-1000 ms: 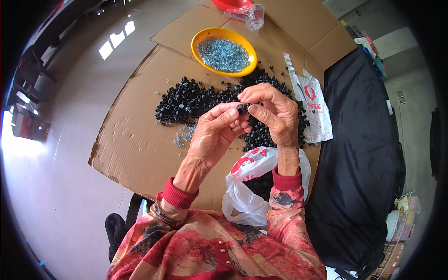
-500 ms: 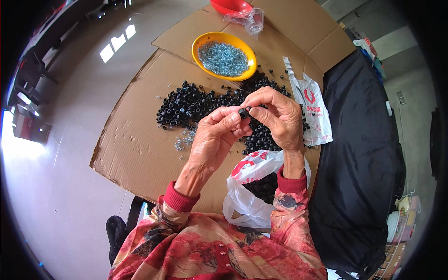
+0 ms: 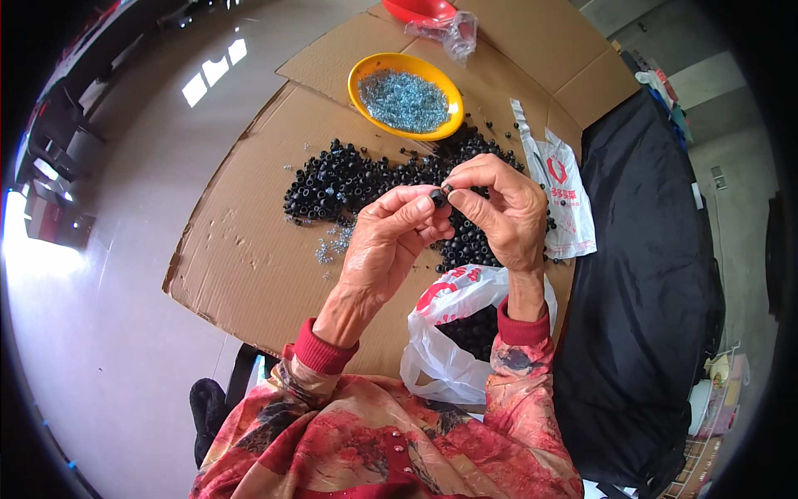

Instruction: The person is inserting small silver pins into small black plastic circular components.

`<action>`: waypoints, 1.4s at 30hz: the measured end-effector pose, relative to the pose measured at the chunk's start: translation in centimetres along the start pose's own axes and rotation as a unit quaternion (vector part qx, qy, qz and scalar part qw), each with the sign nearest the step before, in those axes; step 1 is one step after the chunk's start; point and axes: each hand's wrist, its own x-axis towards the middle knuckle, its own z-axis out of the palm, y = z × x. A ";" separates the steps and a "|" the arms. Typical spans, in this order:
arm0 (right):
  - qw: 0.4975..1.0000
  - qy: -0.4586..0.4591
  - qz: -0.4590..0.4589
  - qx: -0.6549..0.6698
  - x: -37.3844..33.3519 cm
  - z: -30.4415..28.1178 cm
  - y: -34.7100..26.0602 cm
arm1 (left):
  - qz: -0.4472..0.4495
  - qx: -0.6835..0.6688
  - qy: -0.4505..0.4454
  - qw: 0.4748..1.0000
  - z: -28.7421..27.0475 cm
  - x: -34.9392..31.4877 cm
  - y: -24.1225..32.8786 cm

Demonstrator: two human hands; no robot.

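Between the thumb and fingertips of my left hand (image 3: 386,237) sits a small round black hollow piece (image 3: 437,199). My right hand (image 3: 509,209) pinches a smaller dark piece (image 3: 447,190) right beside it; its exact kind is too small to make out. Both hands meet above a wide heap of black ring-like pieces (image 3: 328,185) spread on cardboard (image 3: 237,224). Small clear bits (image 3: 334,243) lie scattered at the heap's near left side. Below my right wrist, an open white plastic bag (image 3: 428,366) holds more black pieces.
Beyond the heap stands a yellow bowl (image 3: 456,115) full of small clear bluish pieces. A red bowl (image 3: 420,10) with clear plastic wrap is at the far edge. A flat white bag (image 3: 573,216) lies right, beside a large black cloth cover (image 3: 636,291).
The whole view has shifted slightly. My hands keep nearly the same pose, with the two small pieces still held close together at the fingertips.
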 end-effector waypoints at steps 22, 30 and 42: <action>0.961 0.045 -0.180 -0.204 -1.2 1.6 0.3 | 0.035 -0.002 0.035 0.999 0.4 -0.2 -0.5; 0.954 0.045 -0.214 -0.206 -1.5 2.0 0.5 | 0.042 0.009 0.049 0.998 0.2 -0.7 -0.9; 0.947 0.047 -0.231 -0.220 0.0 3.0 2.8 | 0.105 0.113 0.059 0.986 -1.2 0.9 0.7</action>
